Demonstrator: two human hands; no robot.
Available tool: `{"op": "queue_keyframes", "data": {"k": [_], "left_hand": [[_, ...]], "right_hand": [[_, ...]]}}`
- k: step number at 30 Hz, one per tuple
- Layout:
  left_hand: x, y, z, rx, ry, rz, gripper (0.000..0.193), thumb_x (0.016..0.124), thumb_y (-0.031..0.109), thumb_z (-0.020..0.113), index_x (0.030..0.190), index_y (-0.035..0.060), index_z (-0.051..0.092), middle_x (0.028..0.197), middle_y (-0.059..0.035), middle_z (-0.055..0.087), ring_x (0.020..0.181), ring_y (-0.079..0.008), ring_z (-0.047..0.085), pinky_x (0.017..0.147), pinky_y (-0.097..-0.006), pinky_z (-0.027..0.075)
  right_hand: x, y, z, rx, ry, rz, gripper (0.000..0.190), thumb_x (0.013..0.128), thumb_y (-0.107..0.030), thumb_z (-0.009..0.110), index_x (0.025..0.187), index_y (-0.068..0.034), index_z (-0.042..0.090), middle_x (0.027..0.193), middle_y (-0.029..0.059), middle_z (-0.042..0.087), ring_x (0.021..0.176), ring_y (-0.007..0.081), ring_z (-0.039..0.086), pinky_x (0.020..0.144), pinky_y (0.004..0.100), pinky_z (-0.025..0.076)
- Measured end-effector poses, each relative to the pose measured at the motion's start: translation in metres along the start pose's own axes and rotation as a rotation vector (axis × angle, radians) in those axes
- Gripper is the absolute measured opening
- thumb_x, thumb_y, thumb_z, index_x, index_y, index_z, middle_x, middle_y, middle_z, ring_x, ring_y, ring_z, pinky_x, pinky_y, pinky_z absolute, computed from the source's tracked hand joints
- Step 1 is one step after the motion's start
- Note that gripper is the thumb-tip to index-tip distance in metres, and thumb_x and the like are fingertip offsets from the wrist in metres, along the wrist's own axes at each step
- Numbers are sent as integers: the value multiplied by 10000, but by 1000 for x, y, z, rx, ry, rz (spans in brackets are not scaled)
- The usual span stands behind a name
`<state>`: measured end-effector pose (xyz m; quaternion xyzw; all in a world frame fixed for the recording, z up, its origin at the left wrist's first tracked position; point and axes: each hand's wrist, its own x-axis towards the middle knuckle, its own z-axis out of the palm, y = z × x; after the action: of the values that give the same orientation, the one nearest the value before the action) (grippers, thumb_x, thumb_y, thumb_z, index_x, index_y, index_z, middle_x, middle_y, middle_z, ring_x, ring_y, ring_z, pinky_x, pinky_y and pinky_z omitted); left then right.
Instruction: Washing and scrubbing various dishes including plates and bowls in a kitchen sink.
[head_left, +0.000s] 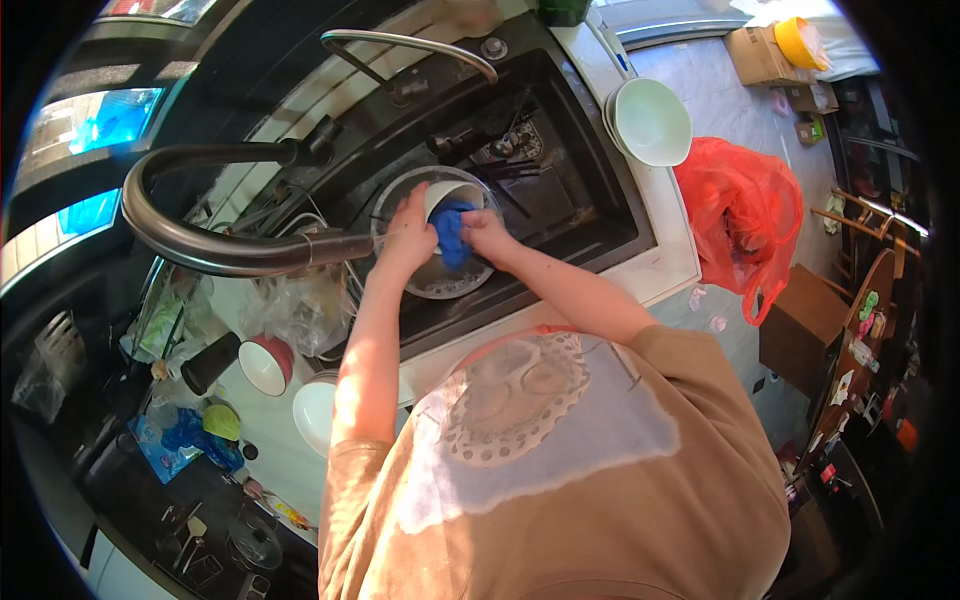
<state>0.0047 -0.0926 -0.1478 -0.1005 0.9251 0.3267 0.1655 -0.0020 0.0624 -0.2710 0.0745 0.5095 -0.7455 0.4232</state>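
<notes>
My left hand (410, 231) grips the side of a white bowl (448, 193), which is tilted over a round metal basin (450, 283) in the dark sink. With my right hand (486, 236) I hold a blue cloth (451, 231) against the bowl's inside. Water with some foam shows in the basin below my hands. Chopsticks (517, 169) and metal spoons (504, 146) lie in the sink beyond the basin. The fingertips of my right hand are partly hidden by the cloth.
A large curved faucet (217, 251) reaches over the sink from the left. Stacked pale green bowls (654, 121) stand on the right counter edge, beside a red plastic bag (739, 202). A red-and-white bowl (264, 366), a white bowl (313, 412) and a black cup (211, 364) are on the left counter.
</notes>
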Motion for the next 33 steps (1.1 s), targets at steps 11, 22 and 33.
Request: {"op": "queue_keyframes", "data": {"k": [11, 22, 33], "left_hand": [[13, -8, -2, 438, -566, -198, 486, 719, 66, 542, 1201, 4, 545, 1133, -240, 608, 1030, -410, 588, 870, -456, 488], [-20, -8, 28, -768, 249, -92, 803, 643, -34, 528, 1408, 126, 346, 1304, -121, 496, 1216, -260, 482, 1014, -325, 376], [-19, -44, 30, -294, -222, -348, 606, 675, 82, 583, 1268, 23, 474, 1075, -223, 624, 1094, -379, 580, 919, -414, 465]], "right_hand": [[-6, -68, 32, -1880, -312, -1006, 90, 640, -145, 633, 704, -169, 692, 763, 69, 632, 759, 262, 655, 590, 390, 528], [5, -41, 19, -351, 154, -70, 207, 700, 5, 649, 845, -97, 757, 782, 111, 705, 741, 196, 678, 697, 303, 515], [1, -104, 41, -1609, -337, -1100, 84, 568, -179, 659, 647, -187, 684, 722, 54, 624, 761, 265, 648, 688, 393, 527]]}}
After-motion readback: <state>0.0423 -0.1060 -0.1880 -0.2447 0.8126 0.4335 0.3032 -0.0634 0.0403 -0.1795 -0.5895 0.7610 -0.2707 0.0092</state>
